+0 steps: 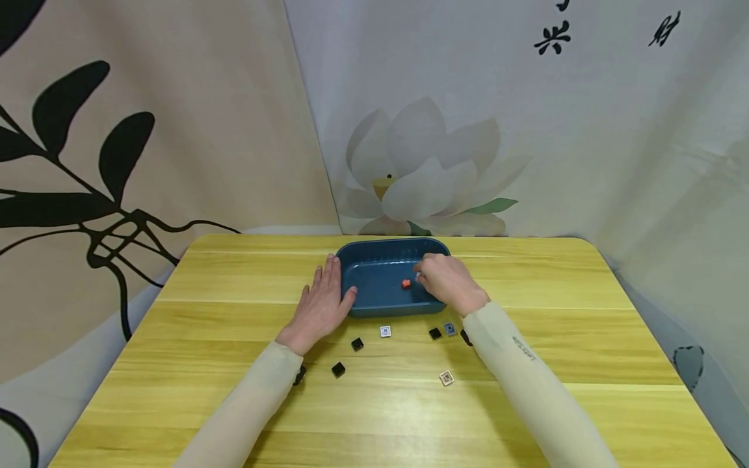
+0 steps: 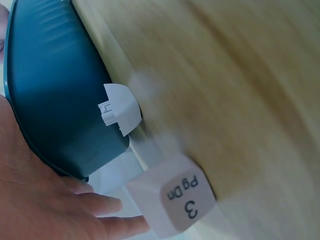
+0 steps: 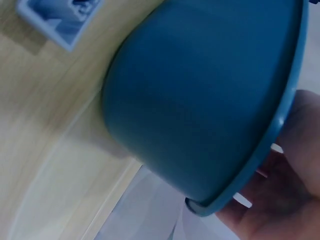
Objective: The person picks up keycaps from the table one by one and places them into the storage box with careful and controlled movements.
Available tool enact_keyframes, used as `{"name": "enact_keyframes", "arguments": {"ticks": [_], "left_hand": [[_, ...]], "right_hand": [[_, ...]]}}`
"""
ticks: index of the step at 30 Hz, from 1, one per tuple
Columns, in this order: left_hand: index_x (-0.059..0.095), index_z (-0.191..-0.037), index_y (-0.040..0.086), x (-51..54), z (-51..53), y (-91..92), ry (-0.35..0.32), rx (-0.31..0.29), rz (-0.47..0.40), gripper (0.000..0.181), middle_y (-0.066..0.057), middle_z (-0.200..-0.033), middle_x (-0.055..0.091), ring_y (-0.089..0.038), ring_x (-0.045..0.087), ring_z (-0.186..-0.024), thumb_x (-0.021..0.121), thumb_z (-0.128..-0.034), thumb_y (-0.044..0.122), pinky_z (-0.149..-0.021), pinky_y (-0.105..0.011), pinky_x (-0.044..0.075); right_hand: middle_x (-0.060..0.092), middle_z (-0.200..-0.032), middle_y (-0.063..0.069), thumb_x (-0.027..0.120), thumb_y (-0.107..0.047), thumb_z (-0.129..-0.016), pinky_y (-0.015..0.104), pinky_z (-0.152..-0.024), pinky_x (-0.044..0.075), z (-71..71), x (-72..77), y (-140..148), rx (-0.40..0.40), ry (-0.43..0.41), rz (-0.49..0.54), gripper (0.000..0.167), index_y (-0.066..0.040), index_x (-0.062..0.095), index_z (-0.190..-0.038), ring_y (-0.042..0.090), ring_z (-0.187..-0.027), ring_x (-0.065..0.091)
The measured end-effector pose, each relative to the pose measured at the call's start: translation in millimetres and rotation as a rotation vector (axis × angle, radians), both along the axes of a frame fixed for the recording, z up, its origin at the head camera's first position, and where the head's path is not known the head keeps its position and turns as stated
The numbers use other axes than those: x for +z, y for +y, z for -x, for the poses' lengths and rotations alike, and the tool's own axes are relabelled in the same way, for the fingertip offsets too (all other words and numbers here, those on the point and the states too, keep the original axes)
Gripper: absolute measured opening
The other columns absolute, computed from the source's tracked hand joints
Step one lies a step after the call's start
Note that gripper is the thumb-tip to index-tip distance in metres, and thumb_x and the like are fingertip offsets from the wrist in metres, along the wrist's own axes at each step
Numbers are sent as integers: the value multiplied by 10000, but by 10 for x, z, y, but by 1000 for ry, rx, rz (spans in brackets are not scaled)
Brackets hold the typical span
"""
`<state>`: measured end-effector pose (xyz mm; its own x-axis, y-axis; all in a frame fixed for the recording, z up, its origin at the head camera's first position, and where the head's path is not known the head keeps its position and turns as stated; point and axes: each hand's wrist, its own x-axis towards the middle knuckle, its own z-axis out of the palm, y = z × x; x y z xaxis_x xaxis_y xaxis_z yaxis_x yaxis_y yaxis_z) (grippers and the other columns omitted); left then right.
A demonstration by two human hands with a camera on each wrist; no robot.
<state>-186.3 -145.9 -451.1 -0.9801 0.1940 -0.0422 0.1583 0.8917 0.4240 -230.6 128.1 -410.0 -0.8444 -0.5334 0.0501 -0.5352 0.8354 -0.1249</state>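
A dark blue tray [image 1: 374, 276] sits near the far edge of the wooden table, with an orange-red keycap [image 1: 406, 284] on its floor. My left hand [image 1: 320, 292] rests against the tray's left side, fingers straight along the outside and thumb near the front rim. Over the right end reaches my right hand [image 1: 450, 281], its fingers bent down inside; a small pale keycap [image 1: 418, 275] shows at the fingertips, mostly covered. In the right wrist view the tray wall hides those fingertips. The left wrist view shows a keycap marked "3 PgDn" [image 2: 175, 195] near the left fingers.
Loose keycaps lie in front of the tray: a white one [image 1: 385, 331], black ones [image 1: 357, 344], a grey-blue one [image 1: 449, 329] and a cream one [image 1: 446, 377] nearer me. Behind the table hangs a printed curtain [image 1: 433, 169].
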Motion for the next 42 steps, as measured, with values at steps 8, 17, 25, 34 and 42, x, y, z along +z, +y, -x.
{"name": "enact_keyframes", "arguments": {"ticks": [8, 17, 25, 34, 42], "left_hand": [[-13, -1655, 35, -1, -9, 7, -4, -7, 4, 820, -121, -1732, -76, -431, 53, -1569, 372, -1096, 496, -1160, -729, 183], [15, -1652, 12, -14, -4, 0, 13, -3, 5, 815, -134, -1732, -56, -452, 90, -1562, 390, -1095, 474, -1149, -740, 193], [11, -1652, 13, 1, -6, -2, 11, -6, 1, 818, -140, -1733, -52, -449, 75, -1563, 377, -1093, 485, -1151, -736, 195], [1, -1654, 23, -8, 10, 2, 10, -10, 6, 818, -128, -1733, -65, -446, 82, -1564, 369, -1095, 495, -1151, -735, 199], [-5, -1652, 18, -18, 14, -1, 11, -11, 8, 814, -129, -1732, -65, -445, 81, -1564, 360, -1098, 490, -1144, -742, 205]], "right_hand": [[720, -1254, 131, 724, -231, -995, 423, -880, 589, -28, -14, 20, -32, -6, 31, 378, -42, 711, -1322, 282, -1093, 705], [704, -1293, 119, 713, -284, -1002, 439, -876, 585, -239, 103, 106, -41, 120, 164, 368, -73, 724, -1303, 281, -1102, 704], [694, -1313, 123, 682, -345, -1017, 474, -922, 567, -499, 115, 227, -4, 153, 210, 409, -74, 714, -1322, 303, -1161, 685], [624, -1423, 158, 710, -363, -993, 519, -967, 543, -755, 75, 349, 77, 201, 211, 457, -67, 702, -1341, 340, -1256, 631], [566, -1497, 139, 712, -366, -990, 525, -1006, 520, -968, 68, 401, 128, 187, 202, 485, -74, 678, -1375, 333, -1312, 594]]}}
